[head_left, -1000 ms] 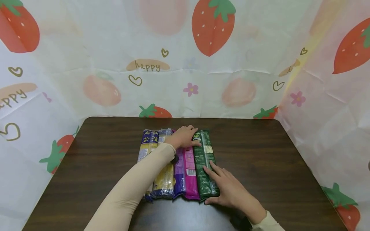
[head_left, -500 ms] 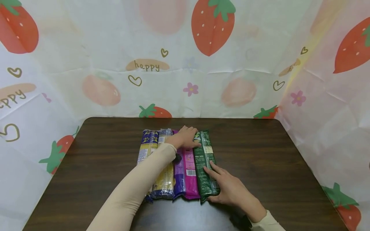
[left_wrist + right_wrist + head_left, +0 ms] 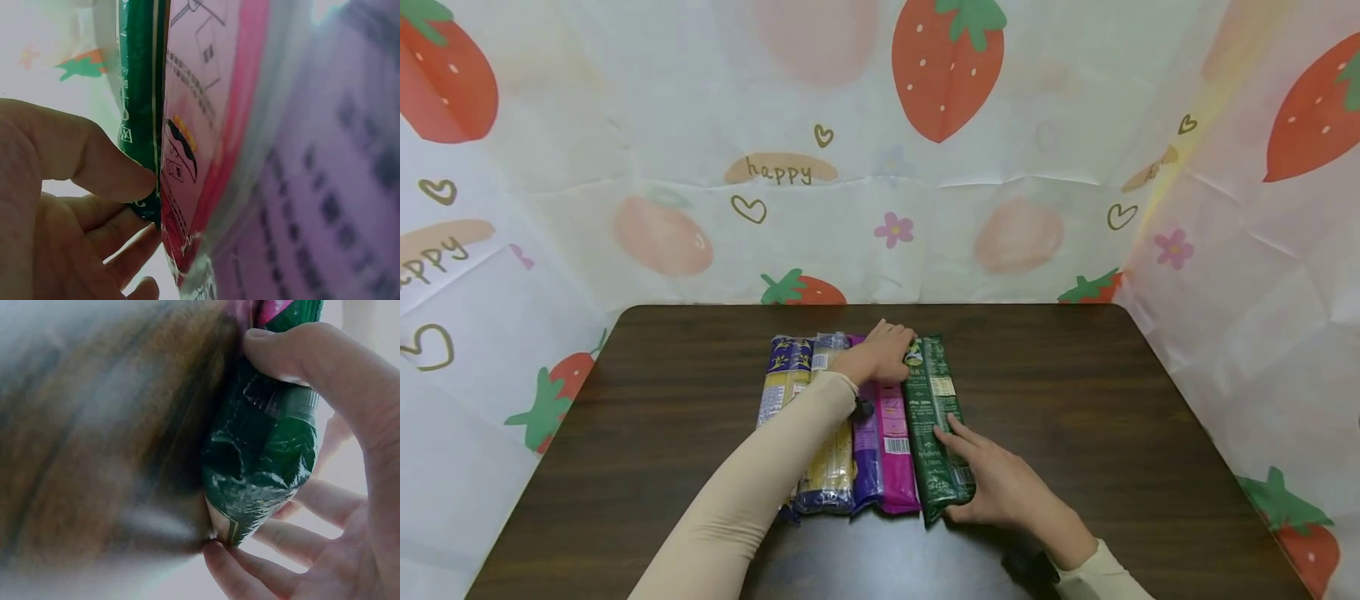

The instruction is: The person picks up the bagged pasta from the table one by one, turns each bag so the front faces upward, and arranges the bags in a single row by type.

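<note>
A green spaghetti packet [image 3: 934, 450] lies at the right end of a row of packets on the table. My left hand [image 3: 880, 354] reaches across the row and grips its far end; in the left wrist view the thumb [image 3: 119, 172] presses on its side, by the neighbouring pink-and-purple packet [image 3: 883, 454]. At the near end my right hand [image 3: 1000, 483] holds the green packet, its thumb and fingers around the wrapper [image 3: 262, 462] in the right wrist view. Two yellow-and-blue pasta packets, the left one [image 3: 786, 379] and the inner one [image 3: 827, 471], lie partly hidden beneath my left sleeve.
The dark wood-grain table [image 3: 1075, 400] extends on both sides of the row. A strawberry-printed cloth [image 3: 850, 217] hangs behind it and along both sides. My left forearm [image 3: 760, 467] crosses over the left packets.
The green packet has shifted slightly right, its near end parting a little from the pink one. My left thumb has tucked down beside it; my right thumb has moved in against its near end.
</note>
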Motion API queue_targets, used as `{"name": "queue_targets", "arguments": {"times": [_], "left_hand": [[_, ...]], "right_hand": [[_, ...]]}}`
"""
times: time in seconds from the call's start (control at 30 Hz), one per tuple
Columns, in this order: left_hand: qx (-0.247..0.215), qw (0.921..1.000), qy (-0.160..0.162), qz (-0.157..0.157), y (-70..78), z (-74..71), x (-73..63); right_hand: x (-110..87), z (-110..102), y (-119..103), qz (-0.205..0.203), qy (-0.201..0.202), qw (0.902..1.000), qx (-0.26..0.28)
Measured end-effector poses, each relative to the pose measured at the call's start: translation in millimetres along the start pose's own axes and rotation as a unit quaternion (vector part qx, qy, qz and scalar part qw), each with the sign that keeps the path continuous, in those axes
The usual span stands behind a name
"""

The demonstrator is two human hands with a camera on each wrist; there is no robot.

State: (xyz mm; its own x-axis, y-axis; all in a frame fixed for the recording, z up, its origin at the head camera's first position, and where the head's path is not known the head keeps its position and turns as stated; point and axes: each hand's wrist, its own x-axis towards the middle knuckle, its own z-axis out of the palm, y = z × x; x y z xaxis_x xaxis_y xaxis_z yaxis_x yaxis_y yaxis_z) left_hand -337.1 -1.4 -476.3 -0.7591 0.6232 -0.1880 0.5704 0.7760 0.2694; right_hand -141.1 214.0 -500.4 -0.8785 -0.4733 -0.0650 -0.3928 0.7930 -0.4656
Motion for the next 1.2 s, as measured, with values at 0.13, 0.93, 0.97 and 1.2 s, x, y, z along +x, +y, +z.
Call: {"name": "queue_targets", "arguments": {"times": [0.13, 0.93, 0.97, 1.2], "left_hand": [[-0.008, 0.9998, 0.011, 0.012, -1.0, 0.6, -0.4], [-0.096, 0.9915, 0.077, 0.041, -29.4, -11.6, -20.9], [-0.1, 0.9913, 0.075, 0.039, -31.3, -12.5, -21.8], [-0.147, 0.9861, 0.075, 0.025, -42.2, -19.6, -30.1]], "right_hand": [[-1.5, -1, 3, -0.005, 0.005, 0.9999, 0.009], [-6.1, -12, 12, -0.115, 0.039, 0.9808, 0.152], [-6.9, -13, 12, -0.12, 0.039, 0.9781, 0.166], [-9.0, -17, 9, -0.176, 0.046, 0.9439, 0.276]]}}
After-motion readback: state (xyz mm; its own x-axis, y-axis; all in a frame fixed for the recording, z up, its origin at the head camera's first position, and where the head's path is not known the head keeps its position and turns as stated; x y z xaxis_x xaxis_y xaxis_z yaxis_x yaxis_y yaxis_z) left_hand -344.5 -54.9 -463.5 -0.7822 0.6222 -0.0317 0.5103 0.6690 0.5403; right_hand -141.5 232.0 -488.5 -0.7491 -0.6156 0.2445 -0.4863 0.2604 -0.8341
